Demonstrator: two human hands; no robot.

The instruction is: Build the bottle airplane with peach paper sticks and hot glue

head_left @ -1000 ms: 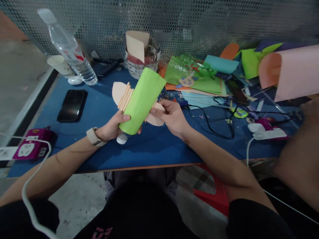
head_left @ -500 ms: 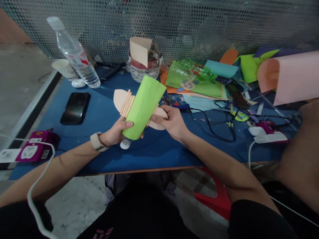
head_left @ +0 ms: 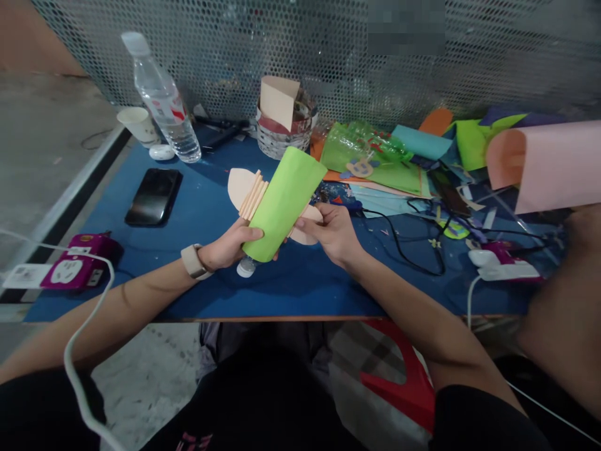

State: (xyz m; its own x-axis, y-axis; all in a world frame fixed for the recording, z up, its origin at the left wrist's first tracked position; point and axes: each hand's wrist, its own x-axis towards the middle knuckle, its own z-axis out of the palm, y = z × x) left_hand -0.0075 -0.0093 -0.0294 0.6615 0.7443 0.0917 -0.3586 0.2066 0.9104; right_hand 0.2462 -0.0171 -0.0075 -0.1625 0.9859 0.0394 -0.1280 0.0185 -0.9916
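A plastic bottle wrapped in bright green paper (head_left: 286, 203) is tilted above the table, its white cap (head_left: 246, 268) toward me. My left hand (head_left: 235, 243) is closed around its lower end, thumb on the green paper. On its left side several thin wooden sticks (head_left: 254, 195) lie side by side against a pale pink paper wing (head_left: 240, 186). Another pale pink paper wing (head_left: 305, 233) sticks out on the right, and my right hand (head_left: 334, 233) pinches it between thumb and fingers. Where the wings meet the bottle is partly hidden.
Behind stand a water bottle (head_left: 171, 119), a paper cup (head_left: 138, 125) and a woven basket (head_left: 284, 141). A phone (head_left: 154, 196) and purple power strip (head_left: 77, 266) lie left. Coloured paper (head_left: 417, 178), cables and a glue gun (head_left: 504, 262) crowd the right, beside another person's arm (head_left: 568, 313).
The view has shifted slightly, so the table things appear a little further right. Both hands keep their hold on the green bottle and its right wing.
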